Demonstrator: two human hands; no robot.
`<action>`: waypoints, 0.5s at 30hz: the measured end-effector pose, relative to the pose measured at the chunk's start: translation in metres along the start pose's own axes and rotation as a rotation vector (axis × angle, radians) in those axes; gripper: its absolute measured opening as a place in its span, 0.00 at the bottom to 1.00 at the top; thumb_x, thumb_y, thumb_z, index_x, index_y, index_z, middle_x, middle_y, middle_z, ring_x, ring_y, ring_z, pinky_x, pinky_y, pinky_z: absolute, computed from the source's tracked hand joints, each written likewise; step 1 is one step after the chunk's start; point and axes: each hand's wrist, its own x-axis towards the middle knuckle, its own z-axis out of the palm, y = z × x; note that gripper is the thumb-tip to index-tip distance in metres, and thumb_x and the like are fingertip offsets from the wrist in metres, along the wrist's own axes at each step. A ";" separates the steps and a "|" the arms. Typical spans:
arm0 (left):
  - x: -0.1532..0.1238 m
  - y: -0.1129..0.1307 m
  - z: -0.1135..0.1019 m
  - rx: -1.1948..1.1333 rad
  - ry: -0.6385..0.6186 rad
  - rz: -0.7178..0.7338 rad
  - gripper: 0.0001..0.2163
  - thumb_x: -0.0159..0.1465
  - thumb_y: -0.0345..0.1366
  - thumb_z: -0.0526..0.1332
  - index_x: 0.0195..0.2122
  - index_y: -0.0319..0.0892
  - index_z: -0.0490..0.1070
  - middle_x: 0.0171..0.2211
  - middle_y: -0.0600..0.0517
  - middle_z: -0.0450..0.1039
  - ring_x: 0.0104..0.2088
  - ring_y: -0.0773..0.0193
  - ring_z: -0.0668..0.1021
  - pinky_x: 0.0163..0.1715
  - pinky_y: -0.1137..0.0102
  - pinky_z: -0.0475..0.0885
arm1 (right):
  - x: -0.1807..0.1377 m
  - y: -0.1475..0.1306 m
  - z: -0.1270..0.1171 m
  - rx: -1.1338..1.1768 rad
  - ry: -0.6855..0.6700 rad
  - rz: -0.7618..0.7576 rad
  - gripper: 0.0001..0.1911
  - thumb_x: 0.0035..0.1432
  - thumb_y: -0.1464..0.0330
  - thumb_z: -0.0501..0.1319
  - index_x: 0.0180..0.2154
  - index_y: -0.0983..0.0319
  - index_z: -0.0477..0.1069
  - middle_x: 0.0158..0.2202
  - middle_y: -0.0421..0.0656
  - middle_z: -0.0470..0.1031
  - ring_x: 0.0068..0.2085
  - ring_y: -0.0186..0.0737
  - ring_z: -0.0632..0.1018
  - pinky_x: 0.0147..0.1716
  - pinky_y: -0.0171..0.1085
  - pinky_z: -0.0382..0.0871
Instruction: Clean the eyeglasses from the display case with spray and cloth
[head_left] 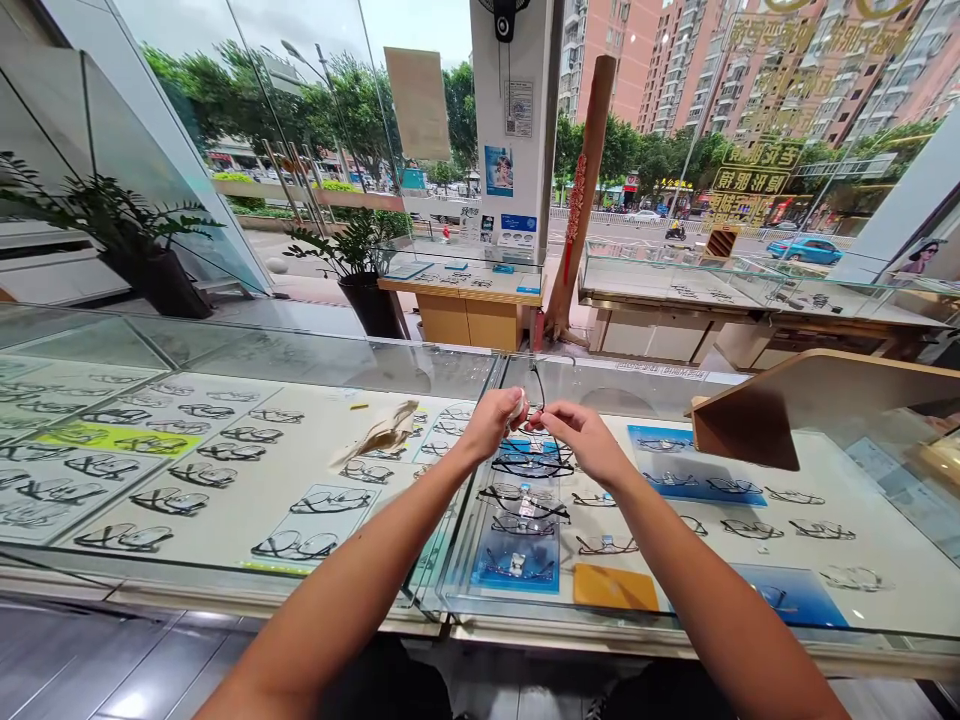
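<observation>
- Green trees (675, 155) and a blue car (806, 250) show outside this shop, and a long glass desk (585, 632) runs in front of the person.
- Rows of frames (225, 452) lie under the glass on the left, and more lie on the right, some on blue cards (694, 486).
- One pair of glasses (540, 385) is up in the air over the desk, between the two hands. A thin dark arm of it pokes up. I can't tell how much more of it is held, since it blends in with the frames below.
- Left hand (495, 415): the fingers are curled tight round a small white bit (517, 398), close by the glasses. I can't tell just what it is.
- Right hand (589, 435): the thumb and finger seem to pinch the glasses.
- A tan cloth (382, 432) lies bunched up to the left, with no hand on it.
- So the glasses have been picked up, and that part is done. I'd guess the job is about midway. The hands are busy with them, and they are not yet put down.
</observation>
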 end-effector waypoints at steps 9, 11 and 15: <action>-0.001 -0.001 0.003 0.004 -0.003 -0.021 0.34 0.59 0.73 0.54 0.22 0.43 0.66 0.20 0.53 0.63 0.21 0.68 0.61 0.21 0.71 0.51 | 0.001 -0.002 -0.007 0.033 0.062 0.006 0.23 0.60 0.44 0.70 0.38 0.57 0.81 0.40 0.45 0.85 0.48 0.46 0.81 0.56 0.47 0.73; -0.002 0.000 0.004 -0.029 0.003 -0.043 0.33 0.59 0.72 0.54 0.22 0.43 0.67 0.20 0.53 0.64 0.20 0.68 0.62 0.21 0.71 0.51 | 0.000 -0.003 -0.005 0.020 0.017 0.013 0.23 0.60 0.44 0.70 0.38 0.57 0.82 0.40 0.44 0.85 0.48 0.47 0.82 0.56 0.47 0.73; -0.001 -0.002 0.004 -0.065 -0.001 -0.053 0.31 0.60 0.69 0.54 0.22 0.43 0.66 0.20 0.53 0.64 0.20 0.68 0.61 0.21 0.71 0.51 | 0.000 -0.003 -0.003 0.000 -0.003 0.013 0.23 0.61 0.44 0.69 0.37 0.57 0.82 0.40 0.44 0.84 0.48 0.47 0.82 0.56 0.47 0.73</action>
